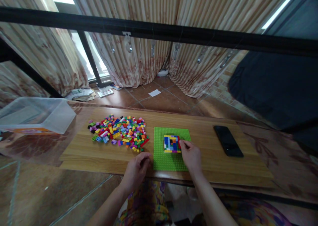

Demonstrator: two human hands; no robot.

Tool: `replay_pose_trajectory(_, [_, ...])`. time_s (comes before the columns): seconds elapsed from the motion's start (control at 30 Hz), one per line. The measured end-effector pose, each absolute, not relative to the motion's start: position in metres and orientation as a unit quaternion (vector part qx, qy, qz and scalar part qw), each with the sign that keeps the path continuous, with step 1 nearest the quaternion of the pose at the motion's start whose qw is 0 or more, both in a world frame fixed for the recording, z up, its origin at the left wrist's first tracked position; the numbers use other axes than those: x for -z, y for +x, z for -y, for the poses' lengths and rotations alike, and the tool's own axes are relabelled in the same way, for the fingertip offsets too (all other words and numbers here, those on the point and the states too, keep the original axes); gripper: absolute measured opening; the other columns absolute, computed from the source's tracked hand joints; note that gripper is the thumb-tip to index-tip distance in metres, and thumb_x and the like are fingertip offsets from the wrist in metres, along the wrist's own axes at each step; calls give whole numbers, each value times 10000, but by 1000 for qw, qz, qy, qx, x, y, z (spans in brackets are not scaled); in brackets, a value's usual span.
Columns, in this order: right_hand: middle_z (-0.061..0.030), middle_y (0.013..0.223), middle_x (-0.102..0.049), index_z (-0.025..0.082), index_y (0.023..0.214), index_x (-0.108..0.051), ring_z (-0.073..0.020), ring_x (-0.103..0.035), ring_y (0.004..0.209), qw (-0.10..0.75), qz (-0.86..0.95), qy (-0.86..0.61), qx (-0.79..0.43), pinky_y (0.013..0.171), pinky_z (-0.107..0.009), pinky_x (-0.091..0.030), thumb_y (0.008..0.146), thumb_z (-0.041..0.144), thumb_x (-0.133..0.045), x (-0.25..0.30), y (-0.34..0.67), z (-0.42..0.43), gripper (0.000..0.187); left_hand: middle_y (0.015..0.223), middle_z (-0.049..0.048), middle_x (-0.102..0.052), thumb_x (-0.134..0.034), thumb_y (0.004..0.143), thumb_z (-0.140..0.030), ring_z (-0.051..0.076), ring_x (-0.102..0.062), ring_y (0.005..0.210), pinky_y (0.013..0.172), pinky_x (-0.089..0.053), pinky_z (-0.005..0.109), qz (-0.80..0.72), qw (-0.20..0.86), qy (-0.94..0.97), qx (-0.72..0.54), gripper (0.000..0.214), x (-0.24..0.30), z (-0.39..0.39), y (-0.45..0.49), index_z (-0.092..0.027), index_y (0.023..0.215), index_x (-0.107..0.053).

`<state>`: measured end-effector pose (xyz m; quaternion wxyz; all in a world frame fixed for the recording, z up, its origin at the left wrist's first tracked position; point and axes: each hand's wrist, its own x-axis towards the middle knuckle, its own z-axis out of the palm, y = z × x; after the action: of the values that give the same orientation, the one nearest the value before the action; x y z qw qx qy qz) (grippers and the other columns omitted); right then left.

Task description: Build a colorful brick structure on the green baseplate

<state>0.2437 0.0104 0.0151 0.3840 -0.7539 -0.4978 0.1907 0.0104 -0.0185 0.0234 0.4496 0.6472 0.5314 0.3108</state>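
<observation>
A green studded baseplate lies on the wooden board, with a small rectangular structure of multicoloured building bricks on it. My right hand is at the structure's right edge, thumb and finger closed on a red building brick there. Whether that brick is pressed down cannot be told. My left hand rests near the board's front edge, just left of the baseplate. Its fingers are curled together, and anything inside them is hidden. Beyond it spreads a pile of loose building bricks in many colours.
To the right on the wooden board lies a black phone. A clear plastic bin stands at the far left. Behind are a dark metal rail, striped curtains and papers on the tiled floor.
</observation>
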Motion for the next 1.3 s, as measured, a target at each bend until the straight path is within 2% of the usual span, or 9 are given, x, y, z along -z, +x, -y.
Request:
replay_pose_trajectory(0.6, [-84, 847, -750, 182, 839, -761, -232, -675, 759, 375, 492, -753, -222, 705, -331, -486, 796, 450, -534, -21, 239, -16, 354, 861, 41, -669, -467, 877, -292, 156, -606, 780, 716, -462, 240, -530, 456, 644, -310, 235, -26, 18, 12, -182, 967, -654])
replay_pose_trajectory(0.77, [-78, 819, -754, 190, 852, -761, -237, -680, 741, 369, 502, -749, -225, 704, -339, -492, 796, 468, -532, -21, 239, -16, 366, 839, 21, -656, -545, 833, -298, 155, -600, 746, 711, -468, 261, -544, 432, 662, -281, 355, -24, 18, 19, -204, 1172, -595])
replay_pose_trajectory(0.97, [-69, 826, -756, 200, 845, -760, -227, -679, 732, 368, 508, -746, -224, 690, -330, -494, 793, 464, -536, -19, 239, -18, 350, 1142, 66, -596, -702, 697, -328, 222, -619, 929, 805, -476, 321, -593, 318, 721, -165, 587, -21, 18, 31, -254, 1257, -543])
replay_pose_trajectory(1.3, [-65, 866, -743, 211, 860, -752, -211, -654, 754, 332, 551, -734, -217, 706, -317, -478, 826, 434, -515, -13, 243, -24, 327, 1237, 59, -518, -689, 711, -310, 224, -604, 1003, 843, -475, 325, -582, 306, 742, -133, 627, -22, 14, 32, -289, 1303, -483])
